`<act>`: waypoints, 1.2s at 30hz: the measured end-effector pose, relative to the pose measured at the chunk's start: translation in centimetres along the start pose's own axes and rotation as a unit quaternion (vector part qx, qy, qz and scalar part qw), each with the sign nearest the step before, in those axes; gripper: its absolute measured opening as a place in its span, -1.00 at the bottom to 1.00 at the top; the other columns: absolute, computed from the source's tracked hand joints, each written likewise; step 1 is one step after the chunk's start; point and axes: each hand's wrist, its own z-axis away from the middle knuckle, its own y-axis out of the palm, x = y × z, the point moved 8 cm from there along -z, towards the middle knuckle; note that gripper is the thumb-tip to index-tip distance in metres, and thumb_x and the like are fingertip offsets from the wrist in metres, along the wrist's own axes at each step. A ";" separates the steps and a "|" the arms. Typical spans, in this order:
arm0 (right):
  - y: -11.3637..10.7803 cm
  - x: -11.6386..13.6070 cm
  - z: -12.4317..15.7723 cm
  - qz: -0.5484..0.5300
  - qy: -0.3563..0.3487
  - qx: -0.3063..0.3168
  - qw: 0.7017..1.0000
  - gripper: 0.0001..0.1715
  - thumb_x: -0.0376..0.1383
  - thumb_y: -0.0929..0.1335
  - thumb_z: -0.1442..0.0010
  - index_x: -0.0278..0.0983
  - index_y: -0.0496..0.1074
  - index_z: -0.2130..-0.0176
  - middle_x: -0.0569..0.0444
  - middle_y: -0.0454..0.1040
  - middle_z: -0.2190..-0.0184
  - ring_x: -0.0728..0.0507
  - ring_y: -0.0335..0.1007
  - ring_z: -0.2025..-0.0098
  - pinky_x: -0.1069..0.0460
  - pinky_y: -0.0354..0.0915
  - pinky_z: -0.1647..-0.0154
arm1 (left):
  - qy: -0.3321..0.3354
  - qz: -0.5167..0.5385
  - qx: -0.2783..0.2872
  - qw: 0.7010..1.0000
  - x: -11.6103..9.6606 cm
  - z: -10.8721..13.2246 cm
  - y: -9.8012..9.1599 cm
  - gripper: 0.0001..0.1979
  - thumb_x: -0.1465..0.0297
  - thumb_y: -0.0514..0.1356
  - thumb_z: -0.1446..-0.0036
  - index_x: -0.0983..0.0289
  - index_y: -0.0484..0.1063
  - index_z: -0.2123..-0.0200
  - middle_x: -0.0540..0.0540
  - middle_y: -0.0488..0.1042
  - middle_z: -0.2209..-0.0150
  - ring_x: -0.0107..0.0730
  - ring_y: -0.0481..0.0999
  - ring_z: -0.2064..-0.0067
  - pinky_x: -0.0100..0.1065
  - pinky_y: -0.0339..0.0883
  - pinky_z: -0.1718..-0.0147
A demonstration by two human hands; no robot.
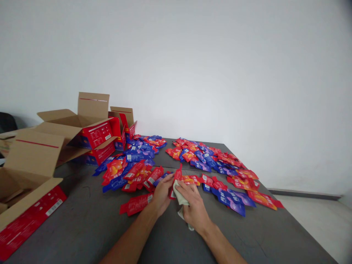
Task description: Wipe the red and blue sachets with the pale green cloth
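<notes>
Behind a dark grey surface [101, 223] rises a plain pale wall [209, 73]. Near the middle of that surface, between the person's two hands, is a red pouch [178, 173] held with its narrow end pointing up. The left hand [162, 194] has its fingers closed on the pouch's left side, while the right hand [194, 203] has its fingers clamped on a pale cloth [180, 195], which lies against the pouch and hangs down below the palm. How far the left fingers wrap around the back cannot be told. Just left of the left hand, a flat red packet [136, 205] lies on its own, and beyond it spreads a left heap [140, 156] of red and blue pouches. Right of the hands, blue packets [233, 200] overlap one another, with an orange-and-red packet [262, 200] beside them; farther back sits a right heap [205, 156] of the same mixed colours. Along the left side stand cardboard boxes with raised flaps: a near box [30, 220], stacked boxes [95, 141] behind it and a far box [131, 130] close to the wall. Past the surface's right edge shows pale floor [319, 216].
</notes>
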 end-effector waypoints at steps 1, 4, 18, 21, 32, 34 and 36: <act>0.3 0.1 0.1 0.005 -0.002 0.012 1.000 -0.15 -0.58 0.22 -0.01 -0.12 0.35 -0.23 0.01 0.35 -0.26 -0.23 0.32 -0.21 -0.21 0.32 -0.16 | -0.016 0.014 0.010 1.000 0.3 0.1 0.4 -0.74 0.31 0.37 0.02 0.32 0.49 0.27 0.13 0.60 0.30 -0.26 0.59 0.26 -0.33 0.41 0.23; 1.1 0.2 0.2 0.023 -0.003 0.050 0.998 -0.07 -0.61 0.22 0.05 -0.10 0.33 -0.25 0.06 0.32 -0.28 -0.23 0.35 -0.12 -0.18 0.36 -0.10 | -0.031 0.049 0.022 0.998 0.6 0.3 1.1 -0.70 0.17 0.26 -0.15 0.32 0.51 0.27 0.14 0.60 0.28 -0.21 0.59 0.20 -0.29 0.44 0.19; -0.7 -1.6 -0.1 0.081 0.048 0.009 0.996 -0.07 -0.64 0.22 0.03 -0.12 0.32 -0.27 0.07 0.33 -0.27 -0.24 0.32 -0.06 -0.21 0.31 -0.10 | -0.072 0.061 0.035 0.995 1.8 0.7 2.4 -0.80 0.33 0.24 -0.16 0.35 0.53 0.22 0.16 0.61 0.25 -0.20 0.60 0.16 -0.26 0.45 0.10; 0.9 0.9 -0.3 0.039 0.015 0.078 0.996 -0.07 -0.64 0.24 0.02 -0.08 0.32 -0.27 0.10 0.35 -0.26 -0.21 0.34 0.04 -0.13 0.36 0.00 | -0.067 0.062 0.018 0.996 1.1 0.4 1.6 -0.81 0.31 0.27 -0.11 0.34 0.51 0.31 0.15 0.60 0.32 -0.19 0.61 0.22 -0.25 0.47 0.16; -0.7 -3.2 0.1 0.065 0.107 0.055 0.991 -0.05 -0.68 0.22 0.17 -0.18 0.46 -0.15 0.05 0.42 -0.20 -0.25 0.32 -0.10 -0.17 0.31 -0.12 | 0.246 -0.551 -0.083 0.793 -5.9 0.2 -1.0 -0.52 0.46 0.11 -0.11 0.21 0.49 -0.12 0.15 0.47 -0.17 -0.12 0.35 -0.25 -0.06 0.12 -0.29; -1.3 -4.7 0.4 0.093 0.137 0.036 0.986 -0.08 -0.69 0.22 0.17 -0.20 0.48 -0.13 0.02 0.44 -0.18 -0.28 0.34 -0.08 -0.18 0.34 -0.10 | 0.285 -0.652 -0.088 0.697 -6.2 0.3 -0.9 -0.51 0.47 0.13 -0.12 0.21 0.46 -0.14 0.18 0.41 -0.21 -0.09 0.30 -0.28 -0.03 0.09 -0.30; -1.8 -5.9 0.7 0.120 0.160 0.018 0.980 -0.10 -0.68 0.22 0.18 -0.23 0.51 -0.10 0.01 0.47 -0.15 -0.30 0.35 -0.07 -0.21 0.32 -0.13 | 0.287 -0.723 -0.115 0.618 -6.2 0.2 -1.3 -0.51 0.50 0.12 -0.13 0.21 0.46 -0.14 0.21 0.37 -0.25 -0.04 0.26 -0.30 0.02 0.10 -0.29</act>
